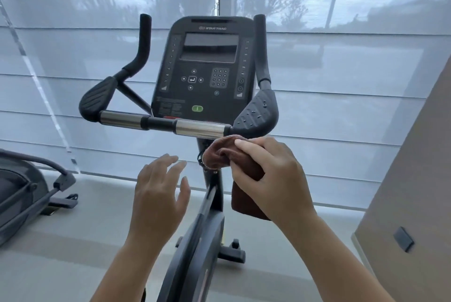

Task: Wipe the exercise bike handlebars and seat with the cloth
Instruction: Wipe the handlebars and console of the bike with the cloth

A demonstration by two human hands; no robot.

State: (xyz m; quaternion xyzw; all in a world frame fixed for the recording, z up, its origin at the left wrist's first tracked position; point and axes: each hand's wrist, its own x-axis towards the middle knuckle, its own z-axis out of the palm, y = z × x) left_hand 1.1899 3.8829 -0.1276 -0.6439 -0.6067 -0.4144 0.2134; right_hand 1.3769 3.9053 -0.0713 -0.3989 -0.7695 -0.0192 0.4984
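The exercise bike's black handlebars (161, 123) stretch across the middle, with chrome sleeves on the crossbar and padded rests at both ends; the right pad (258, 112) carries droplets. My right hand (273, 174) grips a bunched brown cloth (219, 153) just under the crossbar's right end, and the cloth's top touches the bar. One end of the cloth hangs below my palm. My left hand (158, 189) hovers lower left of the cloth with relaxed fingers, holding nothing. The seat is out of sight.
The console (207, 67) with its dark screen rises behind the crossbar. The bike's frame (195, 240) runs down between my arms. Another machine (26, 194) stands at the left on the grey floor. A beige wall panel (415, 192) is at the right, shaded windows behind.
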